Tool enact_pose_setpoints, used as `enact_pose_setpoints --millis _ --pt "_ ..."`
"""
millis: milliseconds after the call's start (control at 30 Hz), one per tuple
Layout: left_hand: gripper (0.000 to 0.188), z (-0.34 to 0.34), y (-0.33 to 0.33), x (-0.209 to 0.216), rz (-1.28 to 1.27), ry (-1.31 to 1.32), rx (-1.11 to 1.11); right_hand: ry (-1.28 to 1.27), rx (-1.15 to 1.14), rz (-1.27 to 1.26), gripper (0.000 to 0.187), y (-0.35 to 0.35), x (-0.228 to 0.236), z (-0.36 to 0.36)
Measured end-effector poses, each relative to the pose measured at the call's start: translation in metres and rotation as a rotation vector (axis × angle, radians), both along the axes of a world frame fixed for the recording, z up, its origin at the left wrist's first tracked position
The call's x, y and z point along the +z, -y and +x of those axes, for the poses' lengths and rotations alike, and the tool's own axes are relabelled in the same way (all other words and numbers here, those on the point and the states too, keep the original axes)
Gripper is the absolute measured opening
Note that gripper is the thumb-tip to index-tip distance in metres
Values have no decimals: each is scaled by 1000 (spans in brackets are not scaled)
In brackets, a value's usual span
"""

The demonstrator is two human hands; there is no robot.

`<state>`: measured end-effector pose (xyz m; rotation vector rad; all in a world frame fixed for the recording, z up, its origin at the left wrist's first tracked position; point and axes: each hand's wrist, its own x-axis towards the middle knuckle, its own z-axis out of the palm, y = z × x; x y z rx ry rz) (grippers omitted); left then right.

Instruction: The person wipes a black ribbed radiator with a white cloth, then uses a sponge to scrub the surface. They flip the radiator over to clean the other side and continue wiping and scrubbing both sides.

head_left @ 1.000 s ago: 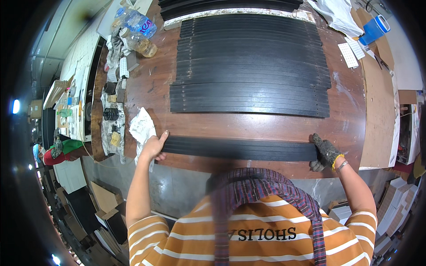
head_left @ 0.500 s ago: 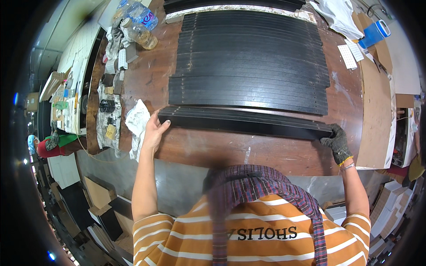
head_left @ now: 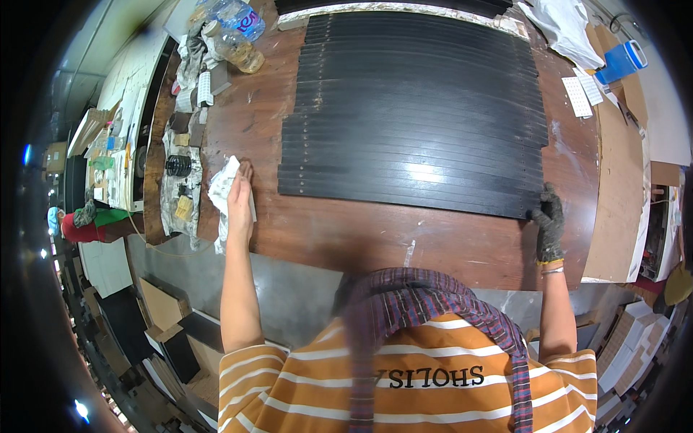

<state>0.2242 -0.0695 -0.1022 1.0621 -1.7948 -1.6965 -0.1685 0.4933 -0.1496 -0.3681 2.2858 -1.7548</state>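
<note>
Black flat strips lie side by side in a broad block on the brown table, their ends slightly uneven. At the block's near right corner is my right hand, in a dark knit glove. Its thumb touches the corner and its fingers stretch along the strip ends, apart from the thumb. My left hand is bare, off the block's left side, against a crumpled white cloth. Its fingers point away from me, outstretched; the palm side is partly hidden.
Plastic bottles stand at the far left, above a row of small blocks and rags. A blue jug, white cards and cardboard are on the right. More black pieces lie at the far edge.
The separate bundle of black strips between my hands now lies flush against the block. My left hand has let go and moved left to the cloth; my right hand stays at the right end.
</note>
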Motion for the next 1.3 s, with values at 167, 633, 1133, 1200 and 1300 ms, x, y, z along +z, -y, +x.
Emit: enact_pose_setpoints --millis 167,633,1133,1200,1300 --pt "82 -43 23 -25 240 -187 -47 -684 178 612 39 -3 -25 -74" --pt "91 -101 10 -7 213 -18 -178 246 100 -140 65 83 -1 -104" --pt "57 72 17 -26 -847 1243 11 -583 342 565 81 76 66 -39" --pt "47 66 19 -11 -605 1030 378 -570 358 628 84 72 73 -24" --pt "40 -15 -1 37 -539 288 448 -595 404 586 86 65 71 -1"
